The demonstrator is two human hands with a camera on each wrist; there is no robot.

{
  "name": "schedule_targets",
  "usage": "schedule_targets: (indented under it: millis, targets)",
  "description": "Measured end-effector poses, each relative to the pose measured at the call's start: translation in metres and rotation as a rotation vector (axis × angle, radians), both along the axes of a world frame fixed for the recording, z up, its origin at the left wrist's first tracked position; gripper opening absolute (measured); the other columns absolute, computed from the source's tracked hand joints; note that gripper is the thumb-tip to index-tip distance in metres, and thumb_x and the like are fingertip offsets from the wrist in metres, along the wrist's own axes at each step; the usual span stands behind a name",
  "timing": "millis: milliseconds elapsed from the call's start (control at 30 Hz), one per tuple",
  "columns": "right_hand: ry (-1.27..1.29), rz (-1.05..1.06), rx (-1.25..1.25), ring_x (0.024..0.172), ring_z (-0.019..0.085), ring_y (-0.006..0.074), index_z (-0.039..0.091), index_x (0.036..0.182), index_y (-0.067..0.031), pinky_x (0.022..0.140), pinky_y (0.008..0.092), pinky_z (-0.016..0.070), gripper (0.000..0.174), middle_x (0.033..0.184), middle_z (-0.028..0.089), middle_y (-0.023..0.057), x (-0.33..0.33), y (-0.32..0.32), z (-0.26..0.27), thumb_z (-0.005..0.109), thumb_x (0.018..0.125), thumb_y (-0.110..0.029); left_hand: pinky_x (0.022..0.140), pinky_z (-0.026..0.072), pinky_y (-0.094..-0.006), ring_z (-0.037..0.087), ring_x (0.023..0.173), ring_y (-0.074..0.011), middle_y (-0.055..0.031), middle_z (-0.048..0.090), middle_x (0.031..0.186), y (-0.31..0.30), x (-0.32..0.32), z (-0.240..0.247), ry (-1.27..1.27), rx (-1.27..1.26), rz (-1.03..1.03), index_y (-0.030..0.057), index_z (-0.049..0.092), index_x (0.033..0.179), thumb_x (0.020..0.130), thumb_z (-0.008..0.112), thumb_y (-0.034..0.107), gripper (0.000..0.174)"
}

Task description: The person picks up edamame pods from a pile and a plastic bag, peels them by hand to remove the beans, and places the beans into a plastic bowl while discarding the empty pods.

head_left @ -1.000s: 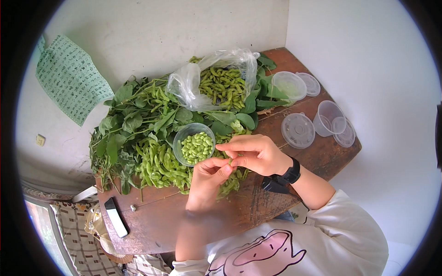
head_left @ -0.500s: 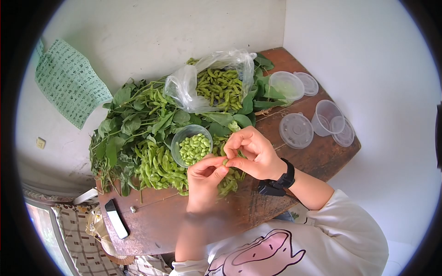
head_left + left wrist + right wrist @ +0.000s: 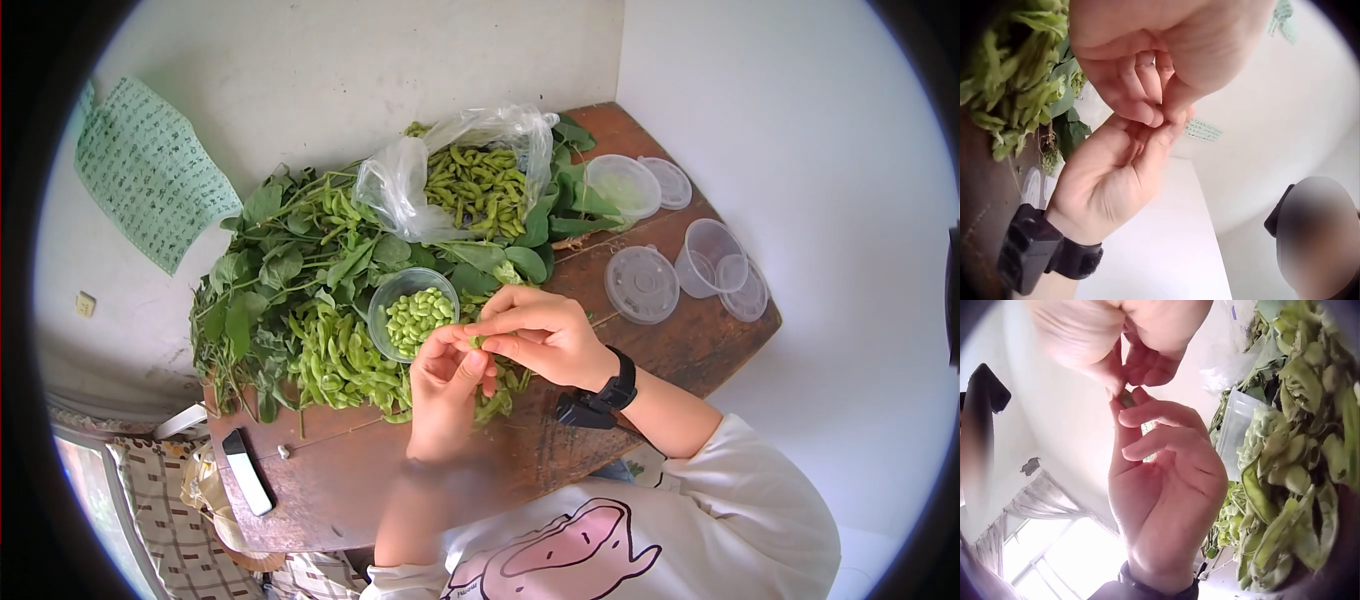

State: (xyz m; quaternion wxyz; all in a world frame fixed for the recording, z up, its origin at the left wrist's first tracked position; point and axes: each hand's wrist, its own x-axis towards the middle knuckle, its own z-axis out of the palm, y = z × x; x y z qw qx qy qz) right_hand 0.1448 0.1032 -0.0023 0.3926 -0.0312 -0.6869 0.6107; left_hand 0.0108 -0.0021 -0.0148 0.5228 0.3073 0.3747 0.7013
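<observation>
My left hand (image 3: 444,385) and right hand (image 3: 545,335) meet fingertip to fingertip just beside the clear plastic cup (image 3: 374,325). Between them is a small green edamame bean (image 3: 477,342), pinched by thumb and finger of each hand. In the right wrist view the bean (image 3: 1126,398) shows only as a sliver, largely covered by fingertips. Shelled edamame beans (image 3: 418,318) partly fill the cup. Flattened green pods (image 3: 345,365) lie in a heap left of my left hand, and more pods spread under both hands.
Leafy stalks (image 3: 285,265) cover the table's back left. Behind the cup stands an open plastic bag (image 3: 395,185) of whole pods (image 3: 475,190). Clear lids (image 3: 642,285) and an empty tub (image 3: 708,255) stand at right. A phone (image 3: 248,475) lies front left.
My hands have shifted slightly left, toward the cup. The right fingers lifted and curled half a second ago, and now reach forward again over the left fingertips.
</observation>
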Motion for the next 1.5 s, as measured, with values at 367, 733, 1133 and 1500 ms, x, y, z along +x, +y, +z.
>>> schedule_targets:
  millis: [367,733,1133,1500]
  targets:
    - [0.007,-0.182,-0.043,0.087,0.061,0.0142,0.062,0.094,-0.0005,0.074,0.0267,0.0485,0.012,0.100,0.065,0.0086,-0.006,-0.010,-0.012,0.067,0.085,0.005,0.050,0.0437,-0.0198,0.056,0.068,-0.0075,-0.0005,0.060,0.085,-0.001,0.002,0.003,0.045,-0.026,0.055,0.0082,0.057,0.107,0.092,0.065,0.011,0.017]
    - [0.084,-0.360,0.380,0.090,0.065,0.0279,0.064,0.093,-0.0015,0.078,0.0348,0.0521,0.017,0.096,0.068,0.0117,-0.006,-0.007,-0.009,0.068,0.080,0.008,0.043,0.0328,-0.0155,0.046,0.060,-0.0013,0.0062,0.051,0.072,-0.002,0.002,0.006,-0.188,-0.051,-0.058,0.0124,0.055,0.105,0.097,0.059,0.016,0.010]
    - [0.041,-0.341,0.402,0.093,0.065,0.0280,0.064,0.097,-0.0013,0.078,0.0354,0.0525,0.018,0.102,0.068,0.0120,-0.005,-0.007,-0.004,0.064,0.082,0.009,0.046,0.0414,-0.0176,0.056,0.070,-0.0076,-0.0011,0.058,0.093,-0.003,0.004,0.016,0.204,-0.032,0.189,0.0065,0.054,0.109,0.095,0.060,0.011,0.016]
    - [-0.026,-0.227,-0.005,0.098,0.064,0.0164,0.062,0.104,0.0003,0.085,0.0277,0.0496,0.024,0.103,0.066,0.0084,-0.006,-0.008,-0.010,0.067,0.082,0.009,0.052,0.0467,-0.0189,0.059,0.082,-0.0091,-0.0088,0.059,0.106,0.000,-0.004,0.008,0.267,0.008,0.233,0.0000,0.060,0.097,0.087,0.068,-0.001,0.013]
